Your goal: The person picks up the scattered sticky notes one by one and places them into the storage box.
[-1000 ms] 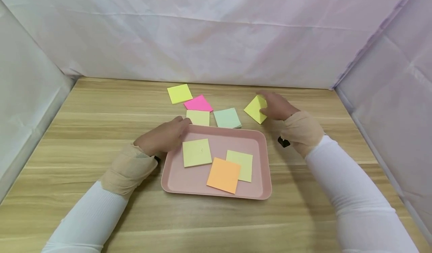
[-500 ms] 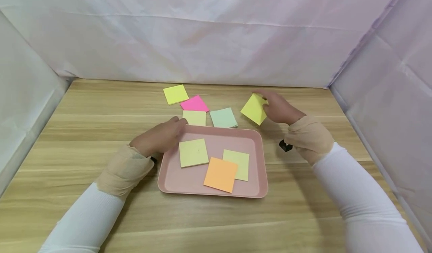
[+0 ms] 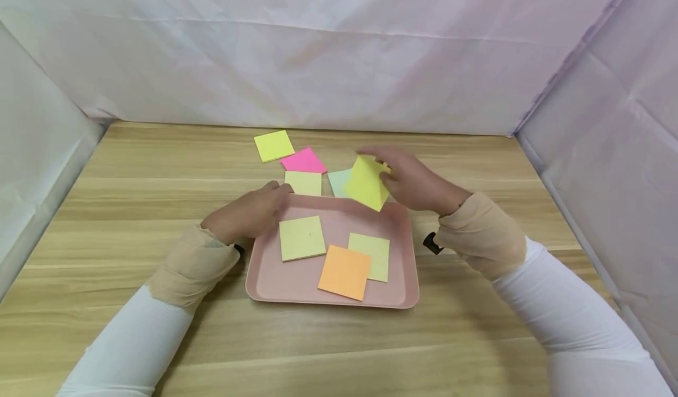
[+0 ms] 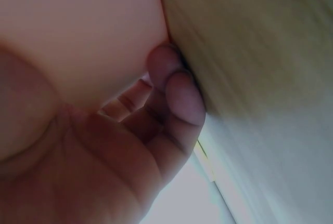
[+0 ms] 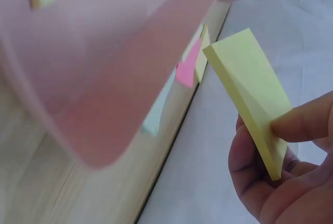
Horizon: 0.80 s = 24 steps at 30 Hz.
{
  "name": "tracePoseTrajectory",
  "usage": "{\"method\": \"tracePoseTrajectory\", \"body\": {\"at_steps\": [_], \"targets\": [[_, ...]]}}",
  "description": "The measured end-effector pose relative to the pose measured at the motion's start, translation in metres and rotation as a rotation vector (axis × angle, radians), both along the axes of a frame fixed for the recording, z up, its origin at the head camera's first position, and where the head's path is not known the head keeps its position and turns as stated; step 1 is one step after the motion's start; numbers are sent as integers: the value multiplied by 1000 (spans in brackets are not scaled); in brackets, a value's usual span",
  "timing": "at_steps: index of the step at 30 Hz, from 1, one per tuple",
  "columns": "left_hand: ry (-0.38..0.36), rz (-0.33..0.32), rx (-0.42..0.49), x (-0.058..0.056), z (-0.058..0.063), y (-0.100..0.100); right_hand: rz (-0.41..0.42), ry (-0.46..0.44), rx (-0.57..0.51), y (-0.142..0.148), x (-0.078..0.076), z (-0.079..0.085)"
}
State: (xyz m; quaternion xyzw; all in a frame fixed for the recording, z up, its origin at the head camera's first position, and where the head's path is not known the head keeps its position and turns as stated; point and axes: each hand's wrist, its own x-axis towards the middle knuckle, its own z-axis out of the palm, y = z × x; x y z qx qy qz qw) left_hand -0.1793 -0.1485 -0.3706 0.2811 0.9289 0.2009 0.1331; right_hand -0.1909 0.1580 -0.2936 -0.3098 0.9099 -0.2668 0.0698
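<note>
My right hand (image 3: 421,182) pinches a bright yellow sticky note pad (image 3: 367,185) between thumb and fingers, tilted above the far right rim of the pink tray (image 3: 286,285). The right wrist view shows the pad's (image 5: 255,73) thick edge. My left hand (image 3: 251,212) grips the tray's far left corner; its curled fingertips (image 4: 184,99) press the outer wall in the left wrist view. Inside the tray lie a pale yellow pad (image 3: 302,238) at left, an orange pad (image 3: 345,272), and another pale yellow pad (image 3: 378,257) partly under the orange one.
Behind the tray, on the wooden table (image 3: 132,209), lie a yellow pad (image 3: 273,146), a pink pad (image 3: 304,160), a pale yellow pad (image 3: 303,182) and a mint green pad (image 3: 338,181), partly covered by the held one. White cloth (image 3: 318,62) hangs around the table.
My right hand has lifted the bright yellow pad from the table and carried it left, over the tray's far right edge. The left hand has stayed at the tray's corner.
</note>
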Motion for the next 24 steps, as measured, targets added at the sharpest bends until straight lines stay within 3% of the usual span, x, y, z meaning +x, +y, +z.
{"method": "tracePoseTrajectory", "body": {"at_steps": [16, 24], "targets": [[13, -7, -13, -1, 1, -1, 183, -21, 107, -26, 26, -19], [-5, 1, -13, -1, -1, -1, 208, -57, 191, -30, 28, -26]]}}
